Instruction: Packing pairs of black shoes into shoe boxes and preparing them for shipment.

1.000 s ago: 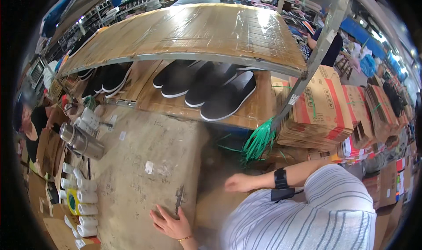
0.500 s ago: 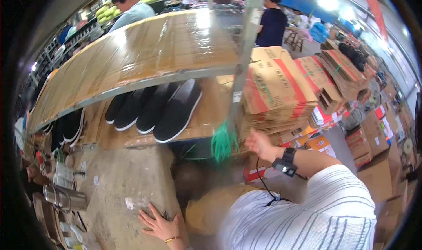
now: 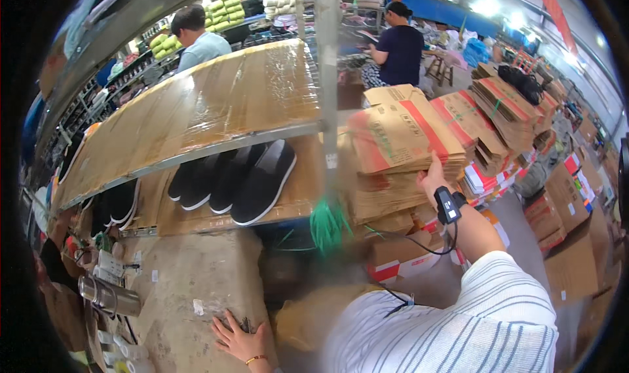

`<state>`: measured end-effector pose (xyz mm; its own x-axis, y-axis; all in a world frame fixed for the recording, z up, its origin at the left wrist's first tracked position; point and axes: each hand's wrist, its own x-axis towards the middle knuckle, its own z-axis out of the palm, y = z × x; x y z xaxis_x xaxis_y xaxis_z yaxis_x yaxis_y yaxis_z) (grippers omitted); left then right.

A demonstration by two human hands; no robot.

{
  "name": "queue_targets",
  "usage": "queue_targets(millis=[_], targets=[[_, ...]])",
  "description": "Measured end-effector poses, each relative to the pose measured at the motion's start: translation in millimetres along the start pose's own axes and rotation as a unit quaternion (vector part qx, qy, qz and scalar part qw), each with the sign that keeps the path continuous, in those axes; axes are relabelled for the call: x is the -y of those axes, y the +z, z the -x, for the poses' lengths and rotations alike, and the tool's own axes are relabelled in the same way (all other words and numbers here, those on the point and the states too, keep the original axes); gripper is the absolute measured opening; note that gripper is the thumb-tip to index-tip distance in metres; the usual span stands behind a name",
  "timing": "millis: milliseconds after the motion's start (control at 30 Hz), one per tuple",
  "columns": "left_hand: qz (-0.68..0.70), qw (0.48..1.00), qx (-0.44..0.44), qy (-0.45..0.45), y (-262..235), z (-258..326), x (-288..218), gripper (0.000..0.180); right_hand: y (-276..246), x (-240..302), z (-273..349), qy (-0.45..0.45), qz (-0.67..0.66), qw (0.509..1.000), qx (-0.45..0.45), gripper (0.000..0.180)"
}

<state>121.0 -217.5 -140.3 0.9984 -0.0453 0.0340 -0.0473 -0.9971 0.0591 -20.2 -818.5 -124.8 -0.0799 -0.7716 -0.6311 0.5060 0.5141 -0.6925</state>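
My left hand (image 3: pixel 241 339) lies flat with fingers spread on the worn, cardboard-covered tabletop (image 3: pixel 190 268). My right hand (image 3: pixel 431 176), reaching out to the right, grips the near edge of the upper flattened cardboard boxes (image 3: pixel 400 127) on a tall stack. These boxes are brown with red bands, and their upper layers sit askew over the lower pile (image 3: pixel 386 193). The fingertips under the edge are partly hidden. A black device (image 3: pixel 448 206) with a cable is strapped to my right wrist. Green plastic strands (image 3: pixel 327 225) hang from the rack post left of the stack.
Black slip-on shoes (image 3: pixel 263 183) stand on the lower shelf, below a film-wrapped upper shelf (image 3: pixel 216 101). A metal post (image 3: pixel 329 111) rises beside the stack. A steel thermos (image 3: pixel 110 295) is at the table's left. Two people work beyond. More flattened boxes (image 3: pixel 501 101) are piled at right.
My right hand has moved right and up along the stack and taken hold of the upper boxes' edge. Those boxes have shifted. The view has swung slightly; my left hand stays on the table.
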Motion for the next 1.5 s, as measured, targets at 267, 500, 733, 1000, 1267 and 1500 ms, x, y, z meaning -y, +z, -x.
queue_targets(millis=[267,500,733,1000,1267,1500], targets=[[0.020,0.997,-0.058,0.038,7,1,-10,0.107,32,49,7,-0.035,-0.109,0.975,0.191,0.083],[0.020,0.998,-0.054,0.028,11,3,-3,0.106,0,67,-22,-0.105,-0.157,0.934,0.304,0.040],[0.044,0.998,0.004,0.041,-13,1,-5,0.099,-93,54,-84,-0.209,-0.098,0.929,0.288,0.055],[0.414,0.900,-0.122,0.062,-29,-1,-10,0.097,-51,50,-30,-0.141,-0.032,0.883,0.446,0.056],[0.693,0.594,-0.070,0.403,-186,13,-62,0.109,-13,21,72,-0.202,0.087,0.793,0.569,0.055],[0.797,0.596,-0.042,0.090,-156,36,51,0.055,50,-61,195,-0.221,0.183,0.617,0.732,0.055]])
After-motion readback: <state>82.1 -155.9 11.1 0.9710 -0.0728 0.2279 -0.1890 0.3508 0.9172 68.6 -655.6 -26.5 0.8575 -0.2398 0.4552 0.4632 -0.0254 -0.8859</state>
